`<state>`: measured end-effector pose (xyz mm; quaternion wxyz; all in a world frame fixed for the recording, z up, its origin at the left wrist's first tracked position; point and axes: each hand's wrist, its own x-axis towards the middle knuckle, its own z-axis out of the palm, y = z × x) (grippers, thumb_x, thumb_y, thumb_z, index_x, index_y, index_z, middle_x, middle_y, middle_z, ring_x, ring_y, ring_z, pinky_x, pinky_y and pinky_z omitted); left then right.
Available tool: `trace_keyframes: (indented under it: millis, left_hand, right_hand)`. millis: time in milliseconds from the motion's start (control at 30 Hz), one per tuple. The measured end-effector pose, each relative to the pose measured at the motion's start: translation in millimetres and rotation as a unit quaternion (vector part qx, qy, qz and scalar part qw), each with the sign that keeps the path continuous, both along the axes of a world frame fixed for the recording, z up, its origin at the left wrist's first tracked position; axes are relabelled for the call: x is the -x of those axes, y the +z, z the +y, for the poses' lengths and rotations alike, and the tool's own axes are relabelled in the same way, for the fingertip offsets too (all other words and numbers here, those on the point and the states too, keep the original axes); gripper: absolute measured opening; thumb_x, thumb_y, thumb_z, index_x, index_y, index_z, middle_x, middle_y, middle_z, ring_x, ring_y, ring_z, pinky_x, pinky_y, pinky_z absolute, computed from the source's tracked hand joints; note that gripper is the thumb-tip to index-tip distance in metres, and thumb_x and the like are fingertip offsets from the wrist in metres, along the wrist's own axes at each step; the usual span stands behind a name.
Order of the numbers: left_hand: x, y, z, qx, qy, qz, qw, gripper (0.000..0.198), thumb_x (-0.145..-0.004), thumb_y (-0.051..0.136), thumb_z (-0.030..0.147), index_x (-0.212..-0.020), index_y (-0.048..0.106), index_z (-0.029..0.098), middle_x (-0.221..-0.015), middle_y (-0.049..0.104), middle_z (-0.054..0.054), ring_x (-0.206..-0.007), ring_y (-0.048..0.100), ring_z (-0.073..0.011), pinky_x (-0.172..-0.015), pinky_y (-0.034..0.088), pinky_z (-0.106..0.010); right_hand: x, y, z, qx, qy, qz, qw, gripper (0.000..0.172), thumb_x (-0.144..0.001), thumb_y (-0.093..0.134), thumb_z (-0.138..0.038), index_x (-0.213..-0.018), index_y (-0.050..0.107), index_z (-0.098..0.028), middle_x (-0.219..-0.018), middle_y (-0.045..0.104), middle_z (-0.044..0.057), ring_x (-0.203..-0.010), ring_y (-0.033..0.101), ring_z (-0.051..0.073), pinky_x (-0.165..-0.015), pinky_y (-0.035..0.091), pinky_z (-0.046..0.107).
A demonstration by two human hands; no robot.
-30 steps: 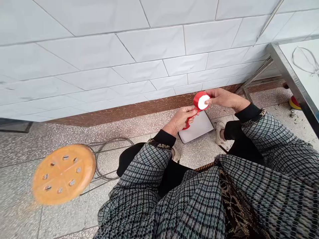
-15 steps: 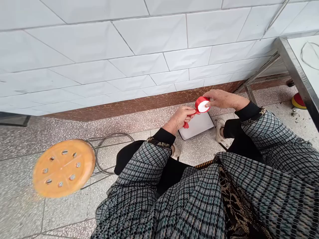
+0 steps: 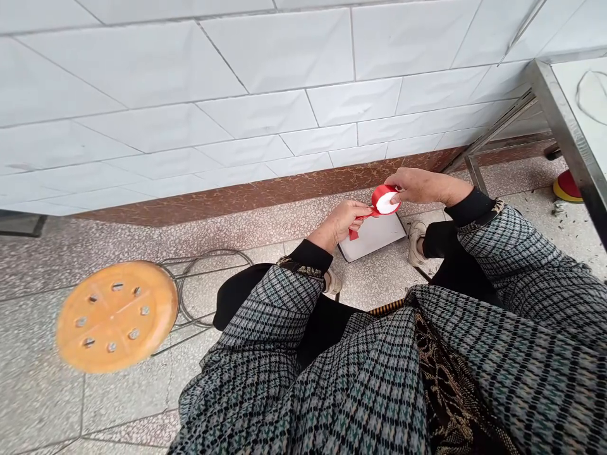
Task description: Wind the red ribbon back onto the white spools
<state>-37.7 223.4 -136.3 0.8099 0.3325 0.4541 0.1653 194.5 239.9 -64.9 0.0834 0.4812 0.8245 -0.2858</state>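
Note:
My right hand (image 3: 424, 188) grips a roll of red ribbon (image 3: 378, 196) at its right side; the roll's white face is turned toward me. Thumb and fingers of my left hand (image 3: 341, 223) pinch the loose red strip (image 3: 365, 217) just left of the roll. A short red tail (image 3: 353, 234) hangs below the left fingers. Both hands are close together, with only a short length of strip between them. Beneath them a white flat panel with a dark edge (image 3: 382, 235) lies on the floor between my shoes.
To the left stands an orange round stool (image 3: 117, 316) with metal legs. A metal-framed table (image 3: 562, 120) is at the right, a wire loop on its top. Below it sits a red and yellow object (image 3: 568, 188). The white tiled wall (image 3: 284, 54) rises ahead.
The camera view has shifted slightly, so the stool and wall appear a little moved. Both hands keep their grip on the roll and strip, nearly unchanged.

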Motion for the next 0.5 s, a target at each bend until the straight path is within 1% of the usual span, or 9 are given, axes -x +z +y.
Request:
trace_keyframes:
  millis: [33,100,167,233,267,333,400,500]
  left_hand:
    - [-1.2,0.0,0.1,0.002,-0.003,0.000,1.000,0.031,-0.077,0.080,0.016,-0.059,0.055,0.016,-0.051,0.028,0.010,-0.043,0.017,-0.0021,-0.046,0.010,-0.020]
    - [-3.4,1.2,-0.5,0.004,-0.010,-0.003,1.000,0.040,-0.084,0.077,0.029,-0.058,0.048,0.018,-0.053,0.028,0.008,-0.043,0.015,-0.0027,-0.045,0.007,-0.020]
    - [-5.3,3.1,-2.4,0.012,-0.028,-0.006,1.000,0.047,-0.091,0.072,0.048,-0.062,0.050,0.018,-0.054,0.030,0.007,-0.044,0.015,-0.0037,-0.045,0.006,-0.021]
    - [-7.4,4.2,-5.4,0.018,-0.052,0.005,0.998,0.055,-0.093,0.068,0.064,-0.065,0.053,0.018,-0.054,0.029,0.007,-0.044,0.013,-0.0041,-0.045,0.005,-0.021]
    - [-8.8,3.9,-7.2,0.017,-0.056,0.015,0.998,0.059,-0.092,0.067,0.068,-0.065,0.052,0.019,-0.054,0.028,0.008,-0.045,0.012,-0.0041,-0.045,0.005,-0.021]
    - [-12.4,1.4,-11.1,0.014,-0.049,0.036,0.998,0.063,-0.090,0.069,0.072,-0.063,0.045,0.020,-0.054,0.026,0.008,-0.045,0.011,-0.0039,-0.046,0.006,-0.021]
    - [-16.2,-3.4,-14.4,0.014,-0.033,0.055,0.998,0.064,-0.087,0.074,0.071,-0.063,0.041,0.021,-0.054,0.027,0.008,-0.046,0.012,-0.0038,-0.046,0.005,-0.022]
    - [-19.9,-11.1,-17.1,0.028,-0.018,0.051,0.998,0.060,-0.084,0.082,0.064,-0.065,0.045,0.021,-0.055,0.029,0.008,-0.046,0.013,-0.0038,-0.046,0.004,-0.023]
  right_hand:
    - [0.9,0.0,-0.8,-0.003,0.010,-0.010,1.000,0.012,-0.098,0.066,-0.024,-0.104,0.073,-0.017,-0.101,0.074,0.011,-0.093,0.061,0.024,-0.082,0.041,0.037]
    - [4.1,0.4,-2.7,-0.006,0.030,-0.036,0.999,0.014,-0.100,0.065,-0.023,-0.109,0.074,-0.016,-0.106,0.075,0.012,-0.099,0.062,0.026,-0.086,0.042,0.037]
    - [9.8,1.9,-5.5,-0.010,0.048,-0.077,0.996,0.017,-0.102,0.063,-0.022,-0.112,0.074,-0.015,-0.110,0.076,0.013,-0.104,0.062,0.027,-0.086,0.042,0.037]
    - [18.0,4.6,-9.3,-0.018,0.061,-0.129,0.990,0.018,-0.103,0.064,-0.022,-0.116,0.074,-0.013,-0.113,0.077,0.014,-0.107,0.063,0.028,-0.085,0.042,0.037]
    - [22.7,6.3,-11.5,-0.022,0.069,-0.152,0.986,0.019,-0.103,0.065,-0.022,-0.118,0.074,-0.012,-0.115,0.077,0.015,-0.109,0.063,0.029,-0.083,0.041,0.037]
    - [32.1,9.4,-16.3,-0.029,0.088,-0.185,0.978,0.020,-0.103,0.067,-0.021,-0.119,0.074,-0.011,-0.119,0.077,0.017,-0.112,0.062,0.030,-0.083,0.041,0.037]
    - [39.5,10.8,-20.6,-0.040,0.108,-0.201,0.973,0.019,-0.102,0.068,-0.019,-0.118,0.074,-0.010,-0.122,0.076,0.018,-0.116,0.061,0.031,-0.084,0.041,0.037]
    - [43.3,7.6,-24.0,-0.064,0.119,-0.194,0.972,0.016,-0.100,0.071,-0.016,-0.114,0.075,-0.010,-0.120,0.076,0.019,-0.117,0.061,0.033,-0.086,0.040,0.037]
